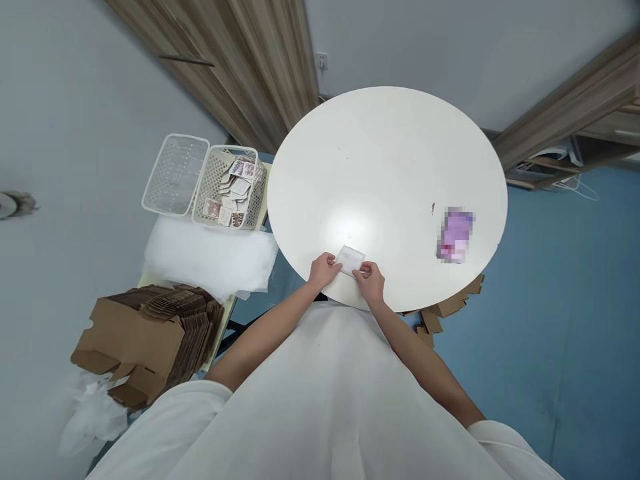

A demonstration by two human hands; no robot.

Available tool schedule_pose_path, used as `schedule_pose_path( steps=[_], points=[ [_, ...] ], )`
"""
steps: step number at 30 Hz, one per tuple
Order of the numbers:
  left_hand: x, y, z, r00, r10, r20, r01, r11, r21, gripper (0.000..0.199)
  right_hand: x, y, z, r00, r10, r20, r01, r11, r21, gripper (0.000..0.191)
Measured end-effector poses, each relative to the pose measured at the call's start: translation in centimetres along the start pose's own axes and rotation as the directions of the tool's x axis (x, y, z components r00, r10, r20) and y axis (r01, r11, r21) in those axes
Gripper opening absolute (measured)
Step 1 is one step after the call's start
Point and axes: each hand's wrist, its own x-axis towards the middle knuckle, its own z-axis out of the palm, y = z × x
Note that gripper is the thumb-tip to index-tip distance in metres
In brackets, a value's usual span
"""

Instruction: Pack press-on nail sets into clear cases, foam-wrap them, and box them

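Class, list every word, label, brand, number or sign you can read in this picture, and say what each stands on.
There are none that can be read.
Small printed packets in the white basket: too small.
Purple item on the round table: pixelated.
White packet between the hands: no legible text.
Folded cardboard boxes: no visible lettering.

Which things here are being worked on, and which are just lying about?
Being handled:
small white packet between left hand and right hand

Lying about:
pixelated purple item on round table
open basket of small printed packets
white sheets
cardboard cartons
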Motion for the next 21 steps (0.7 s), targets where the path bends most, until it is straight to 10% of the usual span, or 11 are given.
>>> schedule_pose_path(
  steps=[21],
  points=[
    [11.9,-5.8,-14.7,0.932,0.236,-0.276,-0.273,0.957,-0.101,0.031,9.3,-12.6,17.3,0.967,-0.249,0.052,0.252,0.966,-0.062,0.029]
  ],
)
